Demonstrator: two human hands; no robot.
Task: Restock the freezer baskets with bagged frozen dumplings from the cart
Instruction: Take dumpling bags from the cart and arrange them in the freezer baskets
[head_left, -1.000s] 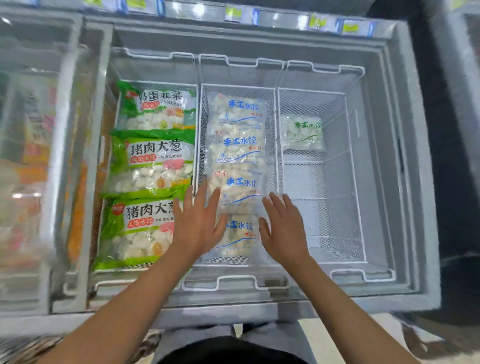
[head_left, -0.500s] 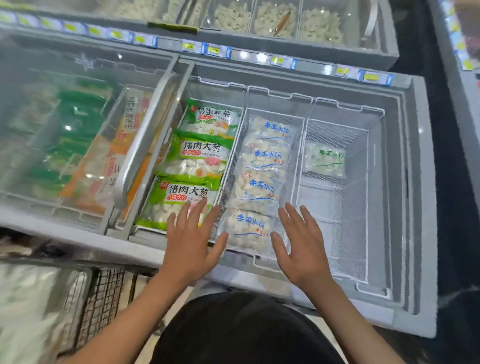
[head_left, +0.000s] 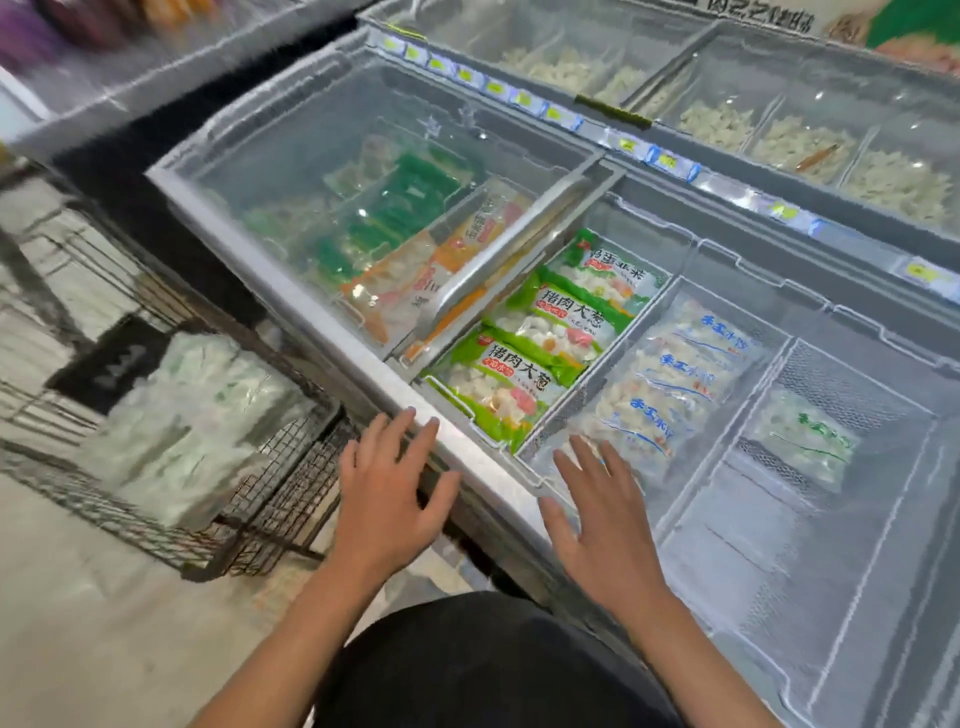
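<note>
Both hands hover empty with fingers spread. My left hand (head_left: 387, 499) is over the freezer's front rim (head_left: 467, 457), and my right hand (head_left: 597, 514) is over the near end of the middle basket (head_left: 587, 379). That basket holds a row of clear blue-lettered dumpling bags (head_left: 670, 384). The left basket carries green dumpling bags (head_left: 524, 358). One clear green-lettered bag (head_left: 805, 441) lies in the right basket (head_left: 857, 395). A wire cart (head_left: 270, 493) at the left holds a blurred pile of white dumpling bags (head_left: 192, 421).
The freezer's sliding glass lid (head_left: 363, 171) covers its left half, with orange and green packs beneath. Its handle bar (head_left: 498, 270) runs beside the left basket. Another freezer (head_left: 753, 114) with loose dumplings stands behind. Floor (head_left: 104, 623) lies below the cart.
The view has swung left and back, bringing the cart into sight. Both hands have drawn out of the middle basket toward the freezer's front rim, still empty and spread.
</note>
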